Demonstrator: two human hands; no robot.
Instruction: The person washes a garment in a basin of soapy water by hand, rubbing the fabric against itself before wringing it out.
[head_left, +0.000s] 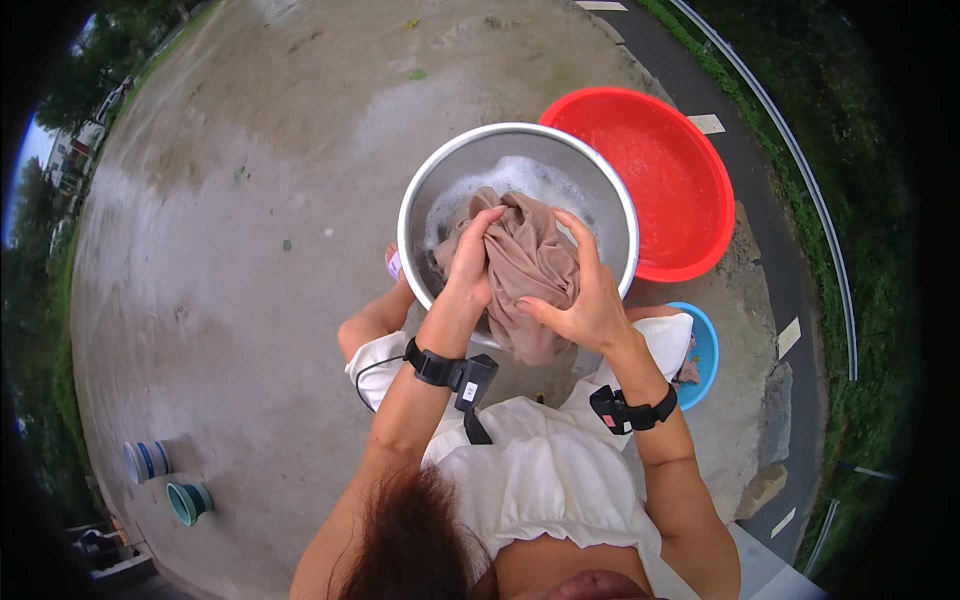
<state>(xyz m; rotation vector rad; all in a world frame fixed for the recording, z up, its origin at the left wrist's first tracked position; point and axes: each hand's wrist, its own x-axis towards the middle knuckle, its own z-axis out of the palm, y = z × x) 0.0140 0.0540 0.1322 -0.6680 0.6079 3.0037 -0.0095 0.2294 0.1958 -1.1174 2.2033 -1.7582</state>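
A bunched brown-pink cloth (525, 262) rises out of a metal basin (457, 161), and part of it drapes over the near rim. White suds (525, 174) float on the water around it. My left hand (471, 259) grips the cloth's left side, thumb on top. On the right side, my right hand (589, 296) is spread around the cloth, its thumb and forefinger far apart and the thumb touching the fabric. Whether its hidden fingers press on the cloth cannot be seen.
A red plastic basin (652, 172) with water stands beyond the metal one at the right. A blue basin (701, 360) holding some fabric sits by my right leg. Far left on the wet concrete (247, 315) are a white-and-blue bucket (146, 460) and a green bucket (189, 502).
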